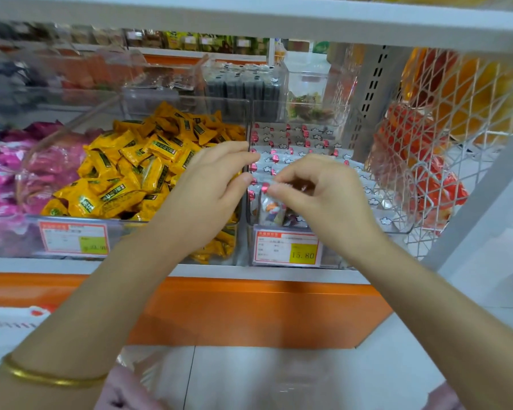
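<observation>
A person stands at a shop shelf and works with both hands over a clear plastic bin (329,259) of small packets (293,137), which lie in overlapping rows so that each one shows its red mark and little cloud print. The right hand (323,196) pinches the crimped top of one packet (271,209) between thumb and forefinger. This packet stands upright at the front of the bin, just behind the price label (288,247), which probably means it is being lifted out or tucked back into line. Its film is glossy and partly see-through, with something orange and dark showing inside. The left hand (208,187) reaches across the divider from the neighbouring bin with its fingers stretched out and its thumb close to the same packet top. Whether it actually grips the packet or only steadies it cannot be told from here. Beside it, yellow packets (137,173) are heaped loosely; they are pillow-shaped with shiny, crinkled foil. Further left are pink packets (3,173). On the right, a white wire basket (456,93) with a diamond mesh holds orange-red packs (427,184). The bins are stiff, clear and straight-walled, so the goods can be seen from the front. A thin gold bracelet (51,377) circles the left wrist.
</observation>
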